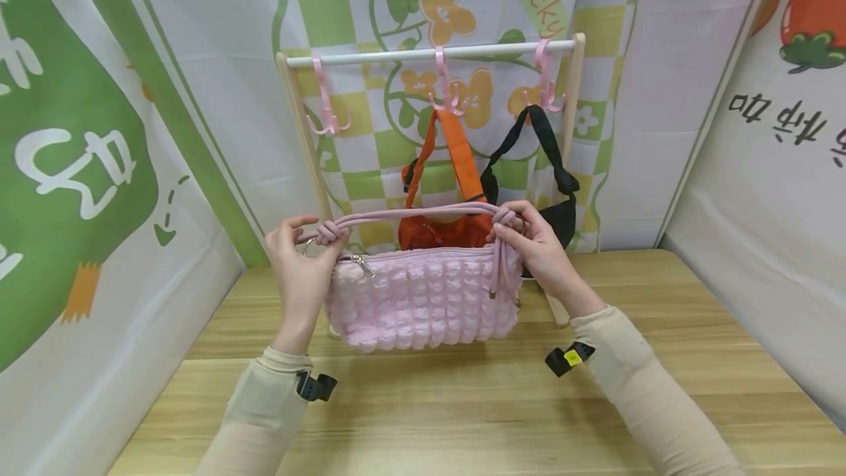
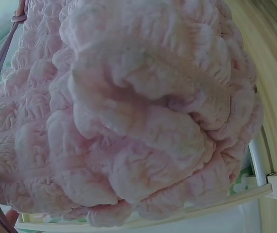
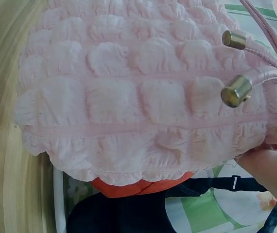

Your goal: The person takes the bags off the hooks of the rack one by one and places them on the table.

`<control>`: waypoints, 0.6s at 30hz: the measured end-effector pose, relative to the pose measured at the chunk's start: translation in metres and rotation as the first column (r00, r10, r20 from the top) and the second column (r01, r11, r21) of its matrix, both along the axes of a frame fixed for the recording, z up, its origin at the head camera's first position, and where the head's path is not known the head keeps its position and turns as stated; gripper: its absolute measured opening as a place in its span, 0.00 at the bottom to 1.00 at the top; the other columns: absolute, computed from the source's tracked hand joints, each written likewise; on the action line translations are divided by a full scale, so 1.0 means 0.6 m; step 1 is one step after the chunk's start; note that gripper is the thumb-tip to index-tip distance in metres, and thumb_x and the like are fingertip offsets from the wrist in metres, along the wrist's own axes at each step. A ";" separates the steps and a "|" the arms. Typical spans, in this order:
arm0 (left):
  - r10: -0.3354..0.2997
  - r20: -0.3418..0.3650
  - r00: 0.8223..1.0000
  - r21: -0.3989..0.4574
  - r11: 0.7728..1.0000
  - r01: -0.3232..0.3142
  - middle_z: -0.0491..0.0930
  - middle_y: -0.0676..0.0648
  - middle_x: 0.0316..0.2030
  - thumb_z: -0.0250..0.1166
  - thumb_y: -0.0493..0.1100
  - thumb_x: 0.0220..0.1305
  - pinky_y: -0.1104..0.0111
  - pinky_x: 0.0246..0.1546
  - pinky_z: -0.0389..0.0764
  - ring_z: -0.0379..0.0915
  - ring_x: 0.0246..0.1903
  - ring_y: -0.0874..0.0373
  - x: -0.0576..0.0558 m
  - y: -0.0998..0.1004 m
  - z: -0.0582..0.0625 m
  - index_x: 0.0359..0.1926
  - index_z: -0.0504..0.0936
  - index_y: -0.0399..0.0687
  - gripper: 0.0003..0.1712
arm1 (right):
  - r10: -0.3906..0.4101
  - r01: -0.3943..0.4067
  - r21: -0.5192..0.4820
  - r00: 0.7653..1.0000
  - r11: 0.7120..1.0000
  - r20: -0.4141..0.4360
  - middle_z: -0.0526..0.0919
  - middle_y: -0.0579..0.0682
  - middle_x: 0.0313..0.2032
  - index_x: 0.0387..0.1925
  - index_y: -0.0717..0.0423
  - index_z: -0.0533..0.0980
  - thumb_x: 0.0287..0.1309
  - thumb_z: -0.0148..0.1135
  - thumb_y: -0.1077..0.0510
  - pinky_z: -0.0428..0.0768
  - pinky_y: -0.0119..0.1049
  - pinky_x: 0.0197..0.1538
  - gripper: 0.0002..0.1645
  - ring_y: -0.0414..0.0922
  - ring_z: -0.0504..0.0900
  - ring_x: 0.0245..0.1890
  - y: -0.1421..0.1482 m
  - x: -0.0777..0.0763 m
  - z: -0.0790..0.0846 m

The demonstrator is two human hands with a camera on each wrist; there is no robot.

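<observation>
A pale pink, puffy quilted handbag (image 1: 423,303) is held up above the table, its zipped top edge facing up. My left hand (image 1: 297,274) pinches the knotted left end of its cord strap (image 1: 416,213), close to a metal ring. At the opposite end, my right hand (image 1: 543,255) grips the other strap knot between thumb and fingers. Below that knot dangle cord ends with gold tips (image 3: 236,91). The silver zipper pull (image 1: 363,266) lies near the left corner. In the left wrist view, the bag's crumpled side (image 2: 143,116) fills most of the picture.
Behind the bag stands a rack with a white rail (image 1: 396,56) and wooden posts. Three pink hooks (image 1: 324,105) hang from it. An orange bag (image 1: 463,156) hangs at the middle hook, a black bag (image 1: 560,222) at the right one. The wooden table (image 1: 436,417) lies below.
</observation>
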State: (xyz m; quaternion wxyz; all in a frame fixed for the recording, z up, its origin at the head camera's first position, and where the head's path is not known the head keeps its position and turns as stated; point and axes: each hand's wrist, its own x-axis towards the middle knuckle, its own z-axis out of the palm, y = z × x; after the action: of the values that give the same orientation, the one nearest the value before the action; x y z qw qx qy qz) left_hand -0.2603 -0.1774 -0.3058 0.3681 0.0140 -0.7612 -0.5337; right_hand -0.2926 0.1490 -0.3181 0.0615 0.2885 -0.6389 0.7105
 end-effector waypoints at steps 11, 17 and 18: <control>-0.027 0.031 0.999 0.119 0.993 0.023 0.59 0.44 0.54 0.76 0.43 0.47 0.69 0.50 0.75 0.69 0.48 0.59 0.004 0.002 -0.003 0.52 0.73 0.45 0.31 | 0.016 -0.016 0.010 1.000 1.000 0.004 0.76 0.47 0.38 0.47 0.51 0.68 0.66 0.52 0.64 0.80 0.30 0.46 0.09 0.41 0.79 0.40 -0.001 0.003 0.002; -0.052 0.000 0.999 0.190 0.980 0.051 0.57 0.46 0.53 0.77 0.43 0.46 0.76 0.42 0.81 0.75 0.45 0.60 0.007 0.004 -0.005 0.54 0.68 0.44 0.36 | 0.039 -0.040 0.011 0.999 0.999 0.033 0.75 0.48 0.38 0.46 0.53 0.67 0.67 0.51 0.63 0.80 0.29 0.46 0.07 0.40 0.78 0.41 0.000 0.004 0.001; -0.048 -0.001 0.999 0.197 0.979 0.047 0.57 0.46 0.53 0.77 0.44 0.45 0.76 0.41 0.81 0.76 0.44 0.60 0.007 0.004 -0.005 0.55 0.67 0.44 0.37 | 0.046 -0.046 0.008 0.998 0.999 0.035 0.75 0.48 0.38 0.46 0.53 0.67 0.67 0.51 0.63 0.80 0.29 0.46 0.07 0.40 0.78 0.41 0.001 0.004 0.000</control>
State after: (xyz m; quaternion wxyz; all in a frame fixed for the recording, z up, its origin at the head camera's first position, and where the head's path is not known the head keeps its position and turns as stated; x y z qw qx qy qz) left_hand -0.2558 -0.1752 -0.3090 0.3507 0.0329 -0.7055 -0.6149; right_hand -0.2899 0.1493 -0.3179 0.0325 0.2910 -0.6362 0.7138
